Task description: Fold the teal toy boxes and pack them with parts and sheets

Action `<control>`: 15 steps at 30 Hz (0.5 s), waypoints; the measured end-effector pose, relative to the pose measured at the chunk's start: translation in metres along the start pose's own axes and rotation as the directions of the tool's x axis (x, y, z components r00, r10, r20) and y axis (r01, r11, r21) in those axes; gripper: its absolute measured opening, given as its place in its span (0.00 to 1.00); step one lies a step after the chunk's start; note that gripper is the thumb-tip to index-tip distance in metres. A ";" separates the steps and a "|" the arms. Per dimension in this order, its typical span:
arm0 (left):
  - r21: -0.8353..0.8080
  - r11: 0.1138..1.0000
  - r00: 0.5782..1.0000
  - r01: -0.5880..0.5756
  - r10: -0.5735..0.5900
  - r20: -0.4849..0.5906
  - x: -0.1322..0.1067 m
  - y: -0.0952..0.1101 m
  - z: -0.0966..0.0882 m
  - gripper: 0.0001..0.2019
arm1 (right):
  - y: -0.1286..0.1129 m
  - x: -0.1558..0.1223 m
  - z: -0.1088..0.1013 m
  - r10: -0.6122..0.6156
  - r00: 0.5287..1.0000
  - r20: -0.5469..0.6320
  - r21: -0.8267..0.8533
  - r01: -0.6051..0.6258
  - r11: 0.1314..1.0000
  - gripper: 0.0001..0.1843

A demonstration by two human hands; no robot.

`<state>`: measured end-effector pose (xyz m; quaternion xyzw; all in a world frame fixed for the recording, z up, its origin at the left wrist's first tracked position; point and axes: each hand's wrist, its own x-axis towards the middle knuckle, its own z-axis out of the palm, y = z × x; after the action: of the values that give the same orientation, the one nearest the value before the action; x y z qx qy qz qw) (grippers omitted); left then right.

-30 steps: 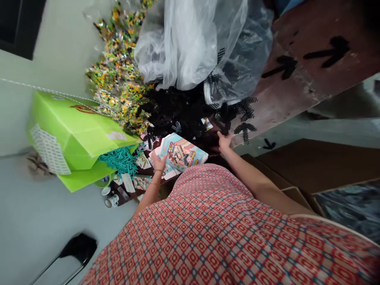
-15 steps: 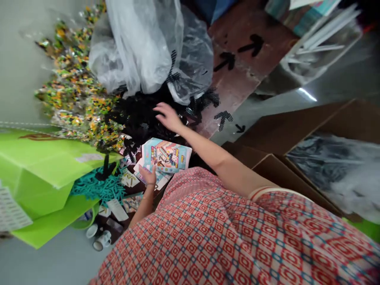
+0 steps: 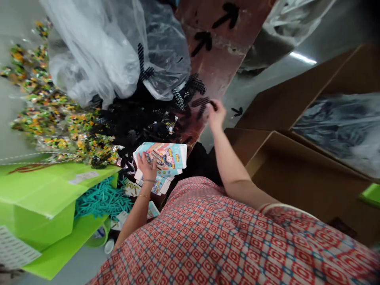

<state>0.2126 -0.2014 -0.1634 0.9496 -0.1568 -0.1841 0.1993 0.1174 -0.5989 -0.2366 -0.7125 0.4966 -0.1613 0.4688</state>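
My left hand (image 3: 146, 168) lies with fingers spread on the near left part of a flattened, printed paper box (image 3: 172, 154), pale blue and pink. Another printed box (image 3: 160, 184) lies partly under it. My right hand (image 3: 216, 114) is raised by the edge of the dark red table, its fingertips pinched on a small black piece (image 3: 213, 104); blur hides its exact shape. Beside that hand lie black arrow-shaped pieces (image 3: 196, 85). Farther left spreads a heap of black pieces (image 3: 127, 118).
Clear plastic bags (image 3: 97, 51) stand behind the heap. Small packets with orange and green bits (image 3: 59, 114) pile up at the left. Nearer are a lime-green box (image 3: 35, 198) and teal strips (image 3: 101, 200). An open cardboard carton (image 3: 276, 158) stands at the right; black arrows lie on the table.
My right hand has moved right, from over the black heap to the table edge, and now pinches a black piece. My left hand has shifted onto the printed box's face. The view has turned.
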 end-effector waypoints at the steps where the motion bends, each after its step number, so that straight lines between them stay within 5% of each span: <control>1: -0.011 1.000 0.999 -0.014 0.014 -0.044 0.002 0.003 0.000 0.42 | -0.024 -0.017 0.019 -0.022 0.999 0.024 0.143 0.018 0.990 0.31; 4: -0.015 0.993 0.977 -0.121 0.117 -0.179 0.002 0.017 -0.002 0.43 | -0.086 -0.057 0.077 -0.241 0.927 0.286 0.428 0.102 0.898 0.32; 5: -0.002 0.984 0.965 -0.175 0.172 -0.199 0.002 0.025 -0.002 0.41 | -0.097 -0.060 0.090 -0.288 0.891 0.351 0.458 0.105 0.882 0.31; 7: 0.035 0.957 0.937 -0.288 0.289 -0.196 0.006 0.048 0.001 0.35 | -0.094 -0.047 0.094 -0.293 0.891 0.347 0.491 0.094 0.866 0.27; 9: 0.057 0.922 0.909 -0.382 0.386 -0.158 0.016 0.082 0.013 0.29 | -0.061 -0.009 0.068 -0.171 0.957 0.234 0.446 0.051 0.894 0.22; 11: 0.055 0.891 0.886 -0.450 0.453 -0.094 0.036 0.130 0.039 0.25 | -0.006 0.046 0.021 0.058 0.995 0.082 0.298 -0.080 0.951 0.20; 15: -0.006 0.835 0.832 -0.550 0.549 0.079 0.122 0.266 0.132 0.21 | 0.124 0.170 -0.086 0.419 0.905 -0.070 -0.029 -0.422 0.906 0.24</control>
<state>0.2062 -0.5211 -0.1945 0.8584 -0.4318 -0.1545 0.2297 0.0658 -0.7967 -0.3357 -0.5934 0.6561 -0.0676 0.4614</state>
